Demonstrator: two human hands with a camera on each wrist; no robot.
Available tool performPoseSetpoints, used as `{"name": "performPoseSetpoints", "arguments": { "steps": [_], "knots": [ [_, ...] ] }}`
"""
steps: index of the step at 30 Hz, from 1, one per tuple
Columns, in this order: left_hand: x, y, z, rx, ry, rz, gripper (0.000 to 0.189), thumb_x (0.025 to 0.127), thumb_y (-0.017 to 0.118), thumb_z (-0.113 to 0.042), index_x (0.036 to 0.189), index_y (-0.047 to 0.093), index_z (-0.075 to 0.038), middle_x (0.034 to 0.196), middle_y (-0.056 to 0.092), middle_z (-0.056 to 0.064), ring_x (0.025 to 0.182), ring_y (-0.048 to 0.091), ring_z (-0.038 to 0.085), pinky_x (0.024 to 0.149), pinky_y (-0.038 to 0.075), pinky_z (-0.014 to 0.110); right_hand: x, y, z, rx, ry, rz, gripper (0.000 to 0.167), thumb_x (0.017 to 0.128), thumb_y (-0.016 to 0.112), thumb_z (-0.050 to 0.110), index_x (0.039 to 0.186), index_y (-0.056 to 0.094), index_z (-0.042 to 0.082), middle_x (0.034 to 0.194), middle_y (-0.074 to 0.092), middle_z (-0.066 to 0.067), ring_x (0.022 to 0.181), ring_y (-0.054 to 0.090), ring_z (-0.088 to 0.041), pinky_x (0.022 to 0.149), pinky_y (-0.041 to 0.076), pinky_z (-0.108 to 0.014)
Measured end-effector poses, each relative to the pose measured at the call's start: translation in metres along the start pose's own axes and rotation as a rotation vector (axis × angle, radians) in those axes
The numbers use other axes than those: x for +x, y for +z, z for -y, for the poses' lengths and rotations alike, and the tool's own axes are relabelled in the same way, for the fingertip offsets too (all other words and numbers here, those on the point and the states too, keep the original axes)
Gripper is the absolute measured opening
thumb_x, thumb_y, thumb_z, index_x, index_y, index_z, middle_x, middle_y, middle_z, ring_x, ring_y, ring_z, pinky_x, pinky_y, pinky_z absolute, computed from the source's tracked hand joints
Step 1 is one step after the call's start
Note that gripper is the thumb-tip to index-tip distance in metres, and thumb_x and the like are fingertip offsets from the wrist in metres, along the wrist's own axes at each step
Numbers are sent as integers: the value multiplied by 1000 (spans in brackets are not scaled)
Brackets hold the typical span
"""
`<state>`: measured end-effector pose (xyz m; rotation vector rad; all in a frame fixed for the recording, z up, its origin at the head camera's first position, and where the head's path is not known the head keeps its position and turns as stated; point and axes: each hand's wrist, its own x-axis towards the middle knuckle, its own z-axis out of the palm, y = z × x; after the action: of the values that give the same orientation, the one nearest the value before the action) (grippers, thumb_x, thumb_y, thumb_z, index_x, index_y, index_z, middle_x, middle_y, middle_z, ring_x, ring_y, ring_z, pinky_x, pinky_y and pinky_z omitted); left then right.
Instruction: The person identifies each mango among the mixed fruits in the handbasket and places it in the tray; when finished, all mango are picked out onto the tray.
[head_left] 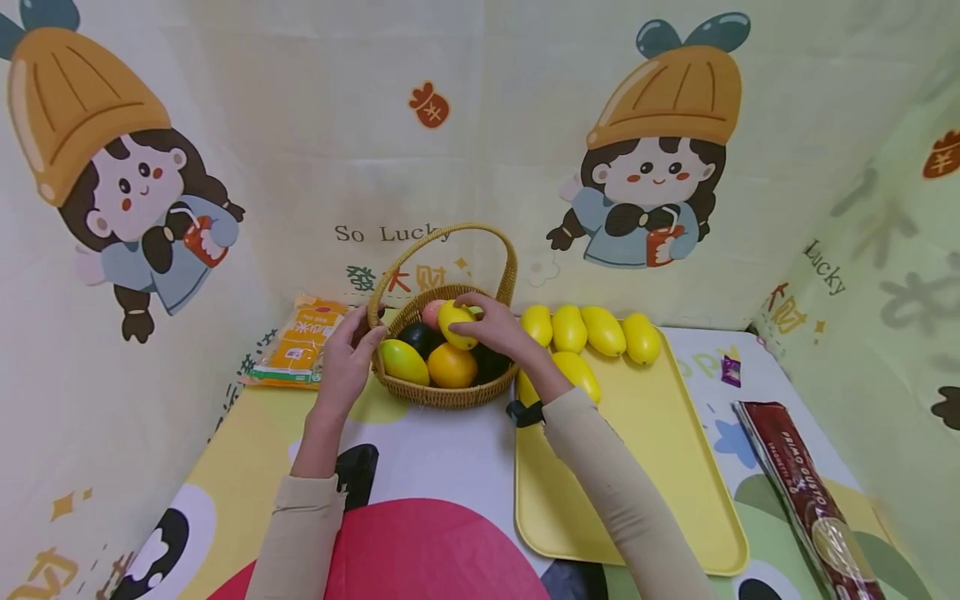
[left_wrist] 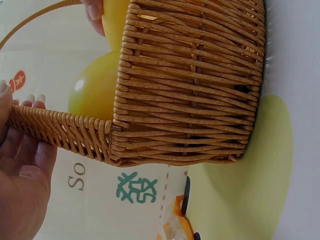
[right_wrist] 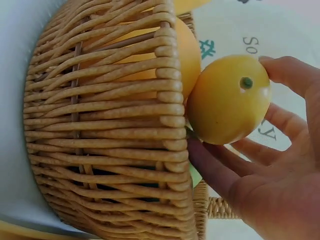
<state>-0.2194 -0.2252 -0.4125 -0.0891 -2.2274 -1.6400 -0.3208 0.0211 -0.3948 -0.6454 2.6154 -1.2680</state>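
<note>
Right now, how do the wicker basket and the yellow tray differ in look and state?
The wicker basket is brown and woven with an arched handle; the yellow tray is smooth, with no handle showing.
The basket is deep and holds fruit of several colours; the tray is shallow and shows only yellow fruit on it.
The left grip holds the basket's handle; neither grip holds the tray.
Both bear fruit.
</note>
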Motion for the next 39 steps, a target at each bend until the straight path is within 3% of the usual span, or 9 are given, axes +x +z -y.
{"name": "performPoseSetpoints", "arguments": {
  "steps": [9, 18, 21, 32, 39],
  "knots": [
    [0, 1, -3, 9, -6, 2, 43, 101, 56, -30, 143, 52, -23, 128, 59, 6, 113, 55, 14, 94, 49, 11, -3, 3, 2, -29, 66, 5, 56, 84, 68, 40, 135, 49, 29, 137, 55, -8, 106, 56, -27, 90, 47, -42],
    [-9, 0, -35, 43, -15, 10, 43, 102, 54, -24, 144, 51, -13, 131, 58, 12, 116, 55, 18, 96, 48, 12, -9, 6, -5, -41, 14, -45, 59, 77, 67, 33, 133, 48, 29, 132, 57, -7, 101, 56, -25, 81, 46, -37],
    [-11, 0, -38, 43, -16, 15, 43, 103, 54, -23, 144, 51, -12, 134, 57, 11, 117, 55, 19, 97, 47, 12, -14, 6, -8, -44, -12, -62, 60, 76, 68, 30, 133, 49, 28, 133, 56, -6, 101, 56, -24, 81, 47, -36],
    [-12, -1, -38, 41, -9, 19, 44, 103, 54, -22, 144, 50, -11, 138, 56, 10, 121, 56, 20, 101, 48, 17, -42, 1, -9, -32, -66, -107, 56, 79, 67, 29, 133, 55, 29, 126, 59, -2, 98, 52, -24, 78, 44, -36],
    [-10, -2, -32, 40, -21, 20, 45, 102, 55, -24, 145, 49, -12, 142, 54, 12, 126, 55, 22, 105, 48, 22, -60, -5, -18, 13, -40, -131, 59, 80, 66, 28, 137, 54, 30, 135, 56, 3, 106, 53, -21, 85, 44, -36]
  ]
}}
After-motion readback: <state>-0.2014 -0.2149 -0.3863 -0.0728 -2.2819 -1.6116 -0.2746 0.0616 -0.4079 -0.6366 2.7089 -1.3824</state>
